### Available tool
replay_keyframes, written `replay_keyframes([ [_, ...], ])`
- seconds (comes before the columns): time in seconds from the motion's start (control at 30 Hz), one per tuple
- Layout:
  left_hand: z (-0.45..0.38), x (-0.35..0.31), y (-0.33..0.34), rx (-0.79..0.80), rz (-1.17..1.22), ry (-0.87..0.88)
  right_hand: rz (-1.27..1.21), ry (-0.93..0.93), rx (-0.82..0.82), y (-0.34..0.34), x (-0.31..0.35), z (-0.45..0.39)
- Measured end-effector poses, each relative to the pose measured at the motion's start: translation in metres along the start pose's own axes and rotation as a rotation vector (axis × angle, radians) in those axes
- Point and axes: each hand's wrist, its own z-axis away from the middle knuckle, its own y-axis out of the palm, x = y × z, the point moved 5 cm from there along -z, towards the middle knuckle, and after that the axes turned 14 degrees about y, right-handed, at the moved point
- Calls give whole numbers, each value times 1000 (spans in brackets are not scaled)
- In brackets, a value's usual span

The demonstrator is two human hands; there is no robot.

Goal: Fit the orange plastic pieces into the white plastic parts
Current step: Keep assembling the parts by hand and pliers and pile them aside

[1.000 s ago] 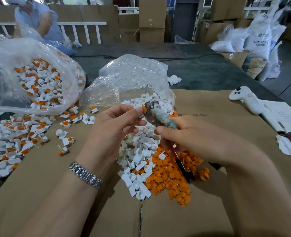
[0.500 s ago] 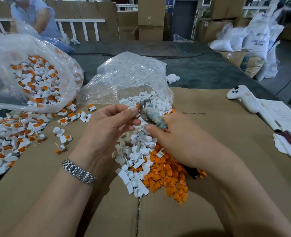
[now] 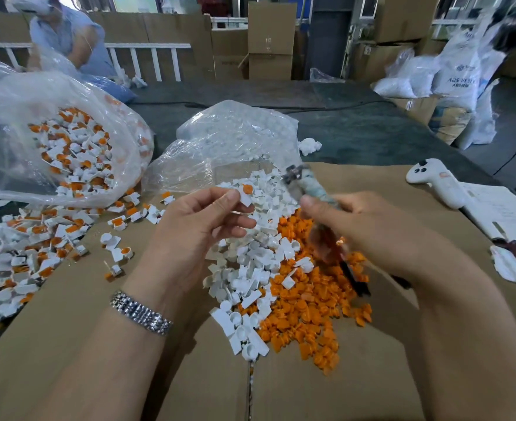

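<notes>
small white plastic part with a round orange plastic piece seated in it (image 3: 246, 193) is pinched at the left hand (image 3: 199, 229) fingertips, left of the right hand (image 3: 369, 229) gripping a wrapped-handle metal tool (image 3: 303, 185); finished-parts heap (image 3: 23, 247) lies far left, left hand nearer.

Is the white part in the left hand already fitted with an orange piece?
Yes, the white part pinched in the left hand shows an orange piece seated in it.

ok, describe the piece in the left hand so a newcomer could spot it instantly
Start at the cardboard sheet with the loose white parts and orange pieces heaped in its middle. Above that heap the left hand pinches one white part with an orange insert at its fingertips. It alone is lifted off the pile.
</notes>
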Motion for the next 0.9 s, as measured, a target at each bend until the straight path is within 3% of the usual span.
replay_keyframes([
  [0.13,0,-2,-15,-95,-429,35,212,78,-298,-16,-23,-24],
  [0.3,-3,-26,-47,-322,-1190,205,440,191,-388,-14,-50,-49],
  [0.37,-5,-30,-56,-348,-1339,227,478,195,-410,-10,-53,-53],
  [0.5,-9,-21,-47,-188,-1302,230,546,196,-404,-5,-53,-57],
  [0.67,-10,-6,-40,114,-1182,38,578,206,-392,-4,-53,-55],
  [0.77,-8,-2,-40,234,-1169,-39,482,122,-410,-8,-42,-49],
  [0.9,-6,3,-34,338,-1168,-92,409,-2,-185,1,-32,-41],
])
